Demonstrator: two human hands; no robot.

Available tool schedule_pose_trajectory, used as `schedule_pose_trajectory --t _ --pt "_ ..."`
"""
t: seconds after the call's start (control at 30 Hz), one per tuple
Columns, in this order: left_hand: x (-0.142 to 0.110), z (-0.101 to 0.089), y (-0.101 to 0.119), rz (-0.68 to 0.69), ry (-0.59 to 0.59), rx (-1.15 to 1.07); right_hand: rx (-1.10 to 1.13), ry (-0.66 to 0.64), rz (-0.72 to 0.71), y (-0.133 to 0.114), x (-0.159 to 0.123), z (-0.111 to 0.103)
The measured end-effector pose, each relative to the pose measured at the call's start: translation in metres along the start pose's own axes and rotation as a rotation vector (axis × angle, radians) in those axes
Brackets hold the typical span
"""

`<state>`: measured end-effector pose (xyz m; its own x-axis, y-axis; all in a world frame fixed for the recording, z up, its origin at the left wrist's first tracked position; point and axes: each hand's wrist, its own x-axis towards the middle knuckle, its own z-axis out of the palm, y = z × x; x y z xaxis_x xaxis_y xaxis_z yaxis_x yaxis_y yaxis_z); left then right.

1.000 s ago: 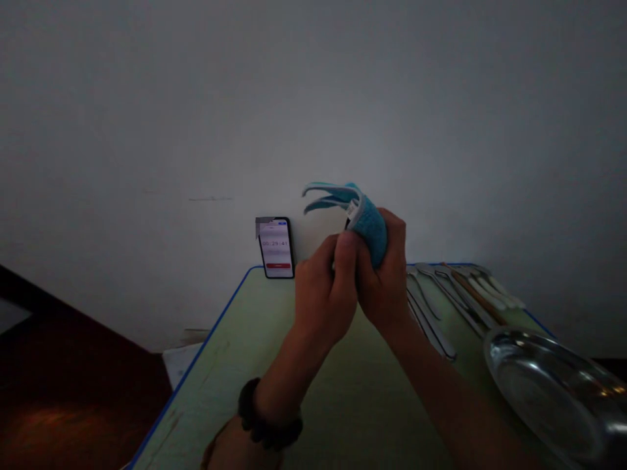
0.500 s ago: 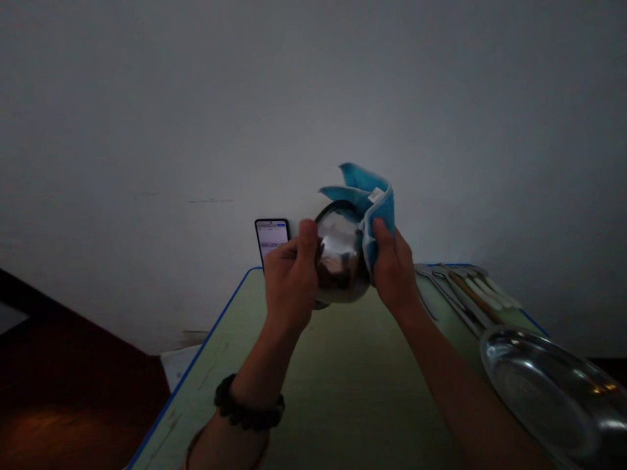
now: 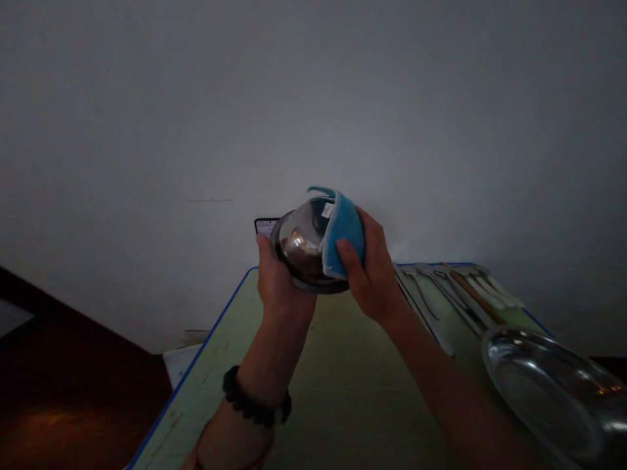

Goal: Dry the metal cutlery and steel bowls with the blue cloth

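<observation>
A shiny steel bowl [image 3: 297,240] is held up above the table, its rounded outside facing me. My left hand [image 3: 281,281] grips it by the rim at the lower left, thumb up along the edge. Against the bowl's right side lies a folded blue cloth [image 3: 345,232] with a small white label. My right hand [image 3: 371,271] is closed on this cloth and presses it to the metal, thumb in front. The fingers behind the bowl are hidden.
A phone [image 3: 266,226] leans on the wall behind the bowl, mostly covered. Along the right of the green table [image 3: 353,391] lie several long utensils [image 3: 458,297] and white-handled pieces [image 3: 492,290]. A large steel basin [image 3: 543,398] stands at the front right.
The bowl has turned and moved left, so its rim now shows at the left and below. My right hand has brought the cloth left and around over the bowl's outside.
</observation>
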<state>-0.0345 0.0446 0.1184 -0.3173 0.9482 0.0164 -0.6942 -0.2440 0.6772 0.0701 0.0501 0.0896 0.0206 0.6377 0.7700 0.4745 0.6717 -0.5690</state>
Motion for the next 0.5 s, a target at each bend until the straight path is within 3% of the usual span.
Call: schedule_pose_trajectory --t 0.07,0.17,0.33,0.5 --pt "-0.005 0.004 -0.004 0.003 0.006 -0.027 -0.09 -0.038 -0.048 -0.001 -0.002 0.003" --pt "-0.013 0.006 -0.012 -0.044 -0.088 0.002 -0.175 -0.05 -0.074 -0.001 -0.002 0.004" --pt "-0.022 0.002 -0.023 0.048 -0.139 0.269 -0.117 0.014 -0.07 0.001 0.005 -0.005" --pt "-0.03 -0.001 -0.027 0.142 -0.188 0.581 0.061 0.049 0.1 0.008 0.011 -0.017"
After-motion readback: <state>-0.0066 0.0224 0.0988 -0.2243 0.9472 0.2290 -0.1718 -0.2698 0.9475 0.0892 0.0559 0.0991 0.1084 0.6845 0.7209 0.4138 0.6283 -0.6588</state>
